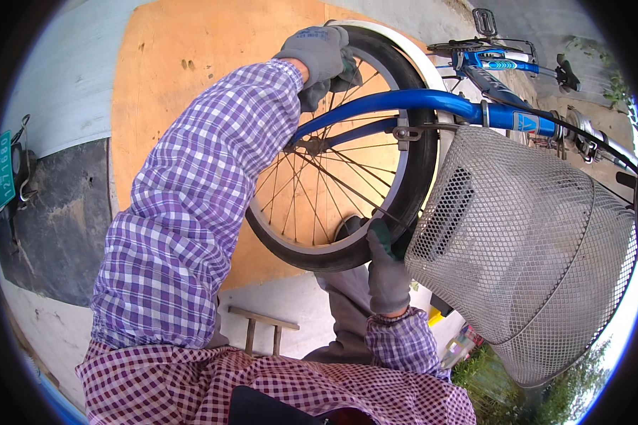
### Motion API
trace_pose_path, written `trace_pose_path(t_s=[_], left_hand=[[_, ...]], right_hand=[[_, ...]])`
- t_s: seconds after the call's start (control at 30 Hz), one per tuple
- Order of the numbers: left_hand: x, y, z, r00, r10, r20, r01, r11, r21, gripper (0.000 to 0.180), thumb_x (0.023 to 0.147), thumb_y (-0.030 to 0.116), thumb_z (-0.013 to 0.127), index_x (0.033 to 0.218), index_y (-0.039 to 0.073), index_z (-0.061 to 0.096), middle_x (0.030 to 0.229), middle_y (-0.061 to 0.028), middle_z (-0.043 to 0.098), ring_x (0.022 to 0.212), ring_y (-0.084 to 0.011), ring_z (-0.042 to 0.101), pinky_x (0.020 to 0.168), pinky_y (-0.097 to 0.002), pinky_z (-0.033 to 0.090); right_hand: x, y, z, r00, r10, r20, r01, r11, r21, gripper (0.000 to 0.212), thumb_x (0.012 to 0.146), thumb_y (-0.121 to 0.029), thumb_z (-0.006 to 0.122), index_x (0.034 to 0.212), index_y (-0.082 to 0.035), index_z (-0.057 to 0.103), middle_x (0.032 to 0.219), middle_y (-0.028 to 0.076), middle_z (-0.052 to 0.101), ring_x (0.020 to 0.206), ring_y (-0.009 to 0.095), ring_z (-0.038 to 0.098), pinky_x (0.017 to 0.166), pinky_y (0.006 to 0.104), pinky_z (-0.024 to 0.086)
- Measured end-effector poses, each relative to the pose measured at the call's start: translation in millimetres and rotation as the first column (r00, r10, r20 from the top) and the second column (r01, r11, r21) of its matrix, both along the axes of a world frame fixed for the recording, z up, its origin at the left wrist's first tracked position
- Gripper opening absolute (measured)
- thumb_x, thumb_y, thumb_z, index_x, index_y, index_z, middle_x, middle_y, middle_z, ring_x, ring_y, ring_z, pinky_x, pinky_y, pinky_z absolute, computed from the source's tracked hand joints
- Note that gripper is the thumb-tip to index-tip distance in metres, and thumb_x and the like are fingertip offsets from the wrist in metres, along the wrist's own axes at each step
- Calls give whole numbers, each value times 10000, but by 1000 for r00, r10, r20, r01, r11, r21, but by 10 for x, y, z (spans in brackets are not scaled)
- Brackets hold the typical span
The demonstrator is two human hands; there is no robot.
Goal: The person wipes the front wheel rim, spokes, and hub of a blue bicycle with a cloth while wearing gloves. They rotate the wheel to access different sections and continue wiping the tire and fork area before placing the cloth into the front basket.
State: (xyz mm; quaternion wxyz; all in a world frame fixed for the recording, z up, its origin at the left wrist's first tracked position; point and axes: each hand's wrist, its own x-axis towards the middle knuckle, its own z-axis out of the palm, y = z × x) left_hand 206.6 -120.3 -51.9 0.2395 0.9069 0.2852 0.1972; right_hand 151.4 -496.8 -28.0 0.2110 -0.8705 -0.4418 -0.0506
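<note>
In front of me is a bicycle's front wheel with a black tyre [424, 156], thin spokes and a blue fork [404, 100] fixed at the hub [312, 145]. A white mudguard [422, 64] curves along the tyre's far right side. My left hand [317, 57], in a grey glove, is closed around the far left part of the tyre, its fingers bent in toward the spokes. My right hand [388, 273], gloved too, grips the tyre at the near side, thumb on top and other fingers mostly hidden. A grey mesh basket [524, 234] is just right of it.
The blue bicycle frame [500, 81] and a pedal [485, 23] extend to the far right. Under the wheel lies a wooden board [184, 92]. A dark mat [60, 219] and a vehicle with a green plate [3, 172] are at left. A small wooden stool [262, 320] stands near my legs.
</note>
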Motion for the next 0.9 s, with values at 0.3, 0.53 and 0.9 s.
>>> trace_pose_path(t_s=[0.3,0.53,0.9], left_hand=[[-933,628,-702,609,294,737,277,792,-544,366,896,29,686,1241,-55,597,1122,-112,694,986,-150,680,807,-255,582],[-416,216,-95,929,132,345,62,865,-498,506,769,273,829,1176,27,657,1115,-161,696,977,-272,703,904,-382,558],[-389,451,-255,882,211,422,-212,976,-45,517,774,575,776,1047,143,696,979,-107,681,903,-295,683,819,-408,538]], right_hand=[[72,87,48,950,193,247,-155,974,-163,260,892,-43,709,1152,-47,723,1199,106,696,1062,255,665,910,358,522],[-58,-115,533,922,-126,-365,195,968,158,336,846,51,681,1133,-113,742,1183,156,668,1128,340,626,965,424,512],[-199,-20,450,992,123,-3,-121,971,-207,514,914,7,667,1383,-32,460,1251,115,584,1136,229,605,964,347,495]])
